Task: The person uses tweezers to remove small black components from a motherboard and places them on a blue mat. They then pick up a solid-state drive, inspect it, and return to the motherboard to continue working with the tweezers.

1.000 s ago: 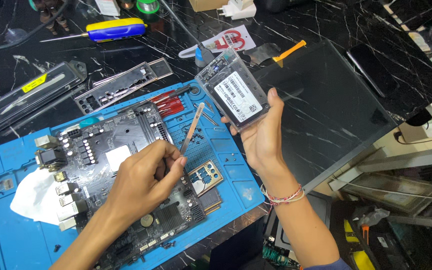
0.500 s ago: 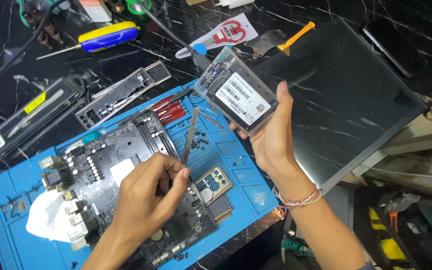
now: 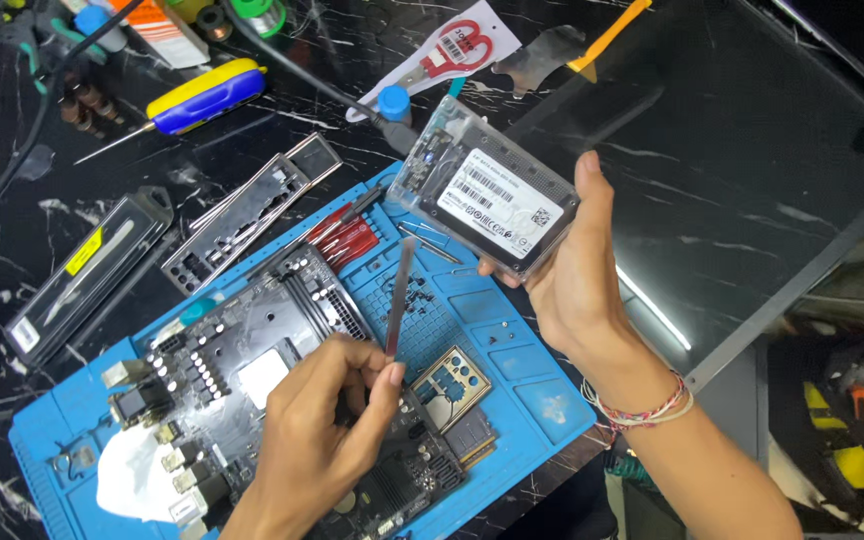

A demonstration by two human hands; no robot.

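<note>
My right hand [image 3: 577, 285] holds up a flat drive with a white label in a clear plastic case [image 3: 484, 195], tilted above the blue work mat [image 3: 512, 350]. My left hand [image 3: 322, 440] pinches a thin, flat stick-like tool [image 3: 399, 295] that points up and away. It hovers over a dark computer motherboard [image 3: 262, 370] lying on the mat. A small square metal bracket [image 3: 449, 385] lies on the mat just right of the left hand.
A large dark glass panel [image 3: 752, 170] fills the right side. A metal port shield [image 3: 252, 210], a black tool case [image 3: 87, 275], a yellow-and-blue screwdriver [image 3: 197, 95], red-handled scissors [image 3: 442, 50] and an orange pry tool [image 3: 607, 35] lie on the black marble table. White tissue [image 3: 142, 475] sits on the mat.
My right hand has tilted the cased drive so its label faces up more. My left hand stays over the motherboard with the thin tool. The view has shifted slightly.
</note>
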